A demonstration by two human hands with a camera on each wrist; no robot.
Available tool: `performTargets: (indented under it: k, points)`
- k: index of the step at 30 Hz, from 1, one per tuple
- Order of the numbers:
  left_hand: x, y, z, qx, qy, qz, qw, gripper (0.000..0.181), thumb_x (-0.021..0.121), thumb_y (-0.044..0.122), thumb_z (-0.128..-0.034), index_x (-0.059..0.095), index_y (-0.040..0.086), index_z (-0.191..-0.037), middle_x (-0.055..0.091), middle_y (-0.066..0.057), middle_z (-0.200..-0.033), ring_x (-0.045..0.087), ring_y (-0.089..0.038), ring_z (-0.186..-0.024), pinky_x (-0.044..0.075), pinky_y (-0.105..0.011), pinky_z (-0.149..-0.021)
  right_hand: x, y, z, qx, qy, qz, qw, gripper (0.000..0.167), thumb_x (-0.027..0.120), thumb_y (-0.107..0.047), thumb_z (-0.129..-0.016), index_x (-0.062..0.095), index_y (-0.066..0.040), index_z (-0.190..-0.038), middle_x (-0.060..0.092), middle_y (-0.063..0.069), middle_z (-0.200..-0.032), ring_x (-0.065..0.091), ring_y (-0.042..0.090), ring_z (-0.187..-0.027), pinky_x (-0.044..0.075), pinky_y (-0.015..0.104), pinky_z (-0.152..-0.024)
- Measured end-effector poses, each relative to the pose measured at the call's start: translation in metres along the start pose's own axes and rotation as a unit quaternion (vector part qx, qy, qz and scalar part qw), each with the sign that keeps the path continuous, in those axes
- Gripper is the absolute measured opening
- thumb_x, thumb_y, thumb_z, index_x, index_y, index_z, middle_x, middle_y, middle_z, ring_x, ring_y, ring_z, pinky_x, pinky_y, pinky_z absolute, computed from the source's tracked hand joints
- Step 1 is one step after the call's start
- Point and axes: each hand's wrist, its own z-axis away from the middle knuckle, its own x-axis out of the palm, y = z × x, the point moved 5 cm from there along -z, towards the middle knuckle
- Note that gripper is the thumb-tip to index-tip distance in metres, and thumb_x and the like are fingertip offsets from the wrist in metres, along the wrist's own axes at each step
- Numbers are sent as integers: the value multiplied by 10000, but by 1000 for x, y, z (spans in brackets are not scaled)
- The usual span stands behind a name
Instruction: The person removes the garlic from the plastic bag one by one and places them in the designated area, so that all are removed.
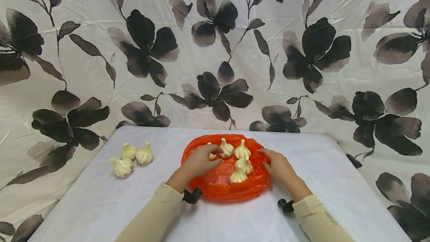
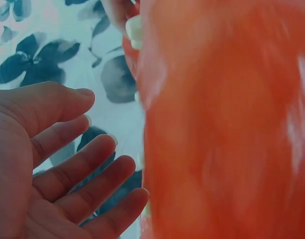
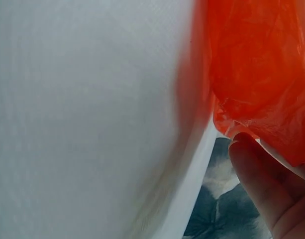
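Observation:
A red plastic bag (image 1: 218,194), spread wide with its rim rolled down, lies on the table with several garlic bulbs (image 1: 242,150) inside. Over its left part is my left hand (image 1: 202,158), close to a bulb that it partly hides. The left wrist view shows the fingers (image 2: 100,186) of this hand relaxed and apart, holding nothing. At the bag's right edge, my right hand (image 1: 281,167) grips the plastic loosely, thumb and fingers about the rim. Much of that hand is cut off or behind the plastic in the right wrist view.
Three more garlic bulbs (image 1: 122,167) lie grouped at the table's left. A white cloth covers the table (image 1: 312,160). Behind its far edge hangs a white curtain (image 1: 262,111) with dark flowers. Each wrist carries a small black camera (image 1: 192,196).

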Motion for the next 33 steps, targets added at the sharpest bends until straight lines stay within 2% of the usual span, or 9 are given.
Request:
performTargets:
  k: [4, 9, 14, 19, 25, 33]
  points:
    - [8, 7, -3, 118, -102, 10, 9999, 190, 686, 215, -875, 684, 152, -1054, 694, 5, -1028, 632, -258, -1035, 523, -386, -918, 0, -1, 1, -59, 30, 69, 10000, 455, 641, -35, -871, 578, -115, -1315, 642, 154, -1261, 601, 381, -1159, 478, 536, -989]
    - [17, 15, -6, 74, -236, 168, 9996, 266, 680, 221, -878, 676, 118, -1122, 696, -29, -1098, 624, -268, -1094, 505, -391, -978, -1, -1, 2, -109, 73, 158, 9998, 453, 644, -37, -871, 580, -114, -1312, 644, 154, -1258, 604, 375, -1160, 479, 529, -990]
    - [28, 24, -9, 91, -380, 225, 9990, 331, 666, 214, -873, 653, 89, -1179, 694, -51, -1136, 629, -256, -1111, 508, -396, -981, -1, -2, 2, -114, 61, 189, 9997, 452, 649, -40, -871, 580, -114, -1312, 644, 158, -1256, 605, 375, -1157, 481, 527, -989]
    - [39, 33, -11, 165, -513, 220, 9983, 321, 670, 209, -879, 652, 85, -1175, 694, -73, -1120, 635, -230, -1059, 528, -368, -931, 0, -2, 1, -147, 58, 229, 9996, 455, 656, -37, -865, 580, -115, -1307, 654, 163, -1231, 620, 376, -1126, 492, 528, -972]
    - [49, 34, -12, -6, -676, 38, 9977, 295, 684, 210, -886, 655, 114, -1163, 682, -14, -1056, 635, -189, -987, 536, -281, -844, 0, -2, 1, -166, 92, 175, 9997, 452, 653, -36, -864, 583, -117, -1304, 652, 163, -1237, 619, 375, -1131, 491, 528, -974]
    - [52, 36, -10, 18, -704, -75, 9975, 206, 651, 142, -906, 694, 116, -1106, 697, 17, -989, 633, -114, -889, 533, -216, -787, 2, -1, 1, -167, 129, 115, 9997, 453, 654, -32, -861, 585, -108, -1302, 649, 166, -1243, 617, 374, -1136, 488, 525, -980]
